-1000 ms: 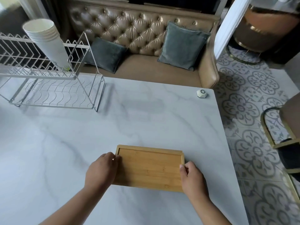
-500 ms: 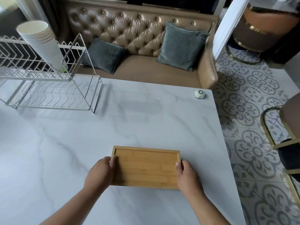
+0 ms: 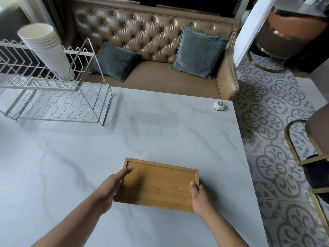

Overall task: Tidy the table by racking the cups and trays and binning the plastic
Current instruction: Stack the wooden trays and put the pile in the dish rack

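A shallow bamboo tray (image 3: 161, 184) lies on the marble table (image 3: 71, 166), near its front right. My right hand (image 3: 200, 198) grips the tray's right end, thumb on the rim. My left hand (image 3: 112, 187) is at the tray's left end with its fingers stretched out flat over the rim, casting a shadow on the wood; it does not clasp the tray. A two-tier wire rack (image 3: 58, 107) stands at the table's far left. A stack of white paper cups (image 3: 46, 49) leans on the rack's upper tier.
A small white hexagonal device (image 3: 219, 105) sits at the table's far right corner. A tufted sofa (image 3: 151, 41) with two grey cushions runs behind the table. A gold-framed chair (image 3: 302, 139) stands on the patterned floor to the right.
My left hand has let go of the tray's left edge and its fingers have straightened out over it. The right hand keeps its grip, and the tray has turned slightly.
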### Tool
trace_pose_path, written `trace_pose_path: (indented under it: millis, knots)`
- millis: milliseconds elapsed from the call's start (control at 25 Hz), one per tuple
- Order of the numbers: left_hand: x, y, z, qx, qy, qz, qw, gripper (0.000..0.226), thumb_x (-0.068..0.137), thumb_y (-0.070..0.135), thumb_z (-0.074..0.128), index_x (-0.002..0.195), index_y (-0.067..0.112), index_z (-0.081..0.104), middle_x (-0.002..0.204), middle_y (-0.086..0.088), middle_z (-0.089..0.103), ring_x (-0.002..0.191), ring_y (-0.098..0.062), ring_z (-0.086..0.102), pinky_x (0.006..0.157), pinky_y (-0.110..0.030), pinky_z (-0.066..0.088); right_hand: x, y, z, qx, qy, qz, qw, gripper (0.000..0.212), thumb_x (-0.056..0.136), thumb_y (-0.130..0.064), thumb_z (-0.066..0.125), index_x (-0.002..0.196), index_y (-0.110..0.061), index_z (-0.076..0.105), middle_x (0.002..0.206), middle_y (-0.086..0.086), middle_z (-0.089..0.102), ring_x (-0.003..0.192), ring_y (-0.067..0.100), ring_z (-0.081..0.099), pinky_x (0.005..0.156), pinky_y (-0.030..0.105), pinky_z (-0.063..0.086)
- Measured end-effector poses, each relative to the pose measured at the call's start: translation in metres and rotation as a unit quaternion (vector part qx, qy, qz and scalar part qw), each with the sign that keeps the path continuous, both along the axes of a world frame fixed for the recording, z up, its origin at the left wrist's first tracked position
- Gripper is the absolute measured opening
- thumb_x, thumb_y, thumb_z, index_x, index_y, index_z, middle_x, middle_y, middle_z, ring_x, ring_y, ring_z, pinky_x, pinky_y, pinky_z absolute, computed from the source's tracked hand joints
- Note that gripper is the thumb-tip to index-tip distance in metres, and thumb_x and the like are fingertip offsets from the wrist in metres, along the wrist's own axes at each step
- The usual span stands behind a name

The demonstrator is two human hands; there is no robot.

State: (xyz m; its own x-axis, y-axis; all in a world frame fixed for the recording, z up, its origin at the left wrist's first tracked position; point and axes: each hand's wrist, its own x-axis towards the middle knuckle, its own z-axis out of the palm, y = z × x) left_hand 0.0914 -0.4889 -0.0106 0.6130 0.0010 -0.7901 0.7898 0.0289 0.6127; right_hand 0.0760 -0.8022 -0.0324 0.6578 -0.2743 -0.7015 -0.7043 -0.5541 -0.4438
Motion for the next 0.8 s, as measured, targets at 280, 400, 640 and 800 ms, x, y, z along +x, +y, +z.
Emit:
trace_pose_path:
  millis: [280,400,640,800]
  knots:
    - [0.01,-0.008,0.017,-0.052,-0.021,-0.089,0.994,0.075,0.063,0.048,0.089,0.124,0.005,0.075,0.126,-0.02,0.077,0.12,-0.041,0.071,0.11,-0.063,0.049,-0.008,-0.016,-0.003,0.121,0.005,-0.152,0.981,0.07,0.1,-0.058,0.048,0.158,-0.02,0.035,0.16,0.006,0.042,0.145,0.029,0.041,0.119,0.049,0.034]
    - [0.004,-0.003,0.014,-0.083,-0.015,-0.077,0.993,0.065,0.068,0.047,0.086,0.12,0.009,0.08,0.125,-0.019,0.077,0.119,-0.039,0.072,0.108,-0.06,0.052,-0.006,-0.016,-0.005,0.184,0.008,-0.188,0.965,0.063,0.091,-0.063,0.059,0.146,-0.032,0.05,0.148,0.0,0.055,0.134,0.027,0.053,0.112,0.057,0.044]
    - [0.008,0.036,0.011,-0.164,-0.038,-0.089,0.982,0.053,0.083,0.04,0.084,0.13,0.018,0.076,0.137,-0.016,0.073,0.124,-0.034,0.071,0.098,-0.049,0.06,0.021,-0.023,0.017,0.305,0.055,-0.059,0.949,0.075,0.058,-0.057,0.092,0.121,-0.022,0.072,0.113,0.002,0.08,0.105,0.021,0.076,0.087,0.037,0.061]
    - [0.02,0.069,0.016,-0.121,-0.093,-0.19,0.97,0.064,0.083,0.025,0.088,0.142,0.031,0.063,0.144,0.0,0.069,0.134,-0.02,0.065,0.105,-0.032,0.052,0.048,-0.025,0.038,0.333,-0.027,0.095,0.938,0.073,0.071,-0.027,0.094,0.135,-0.032,0.06,0.128,-0.013,0.073,0.117,0.003,0.068,0.084,0.013,0.056]
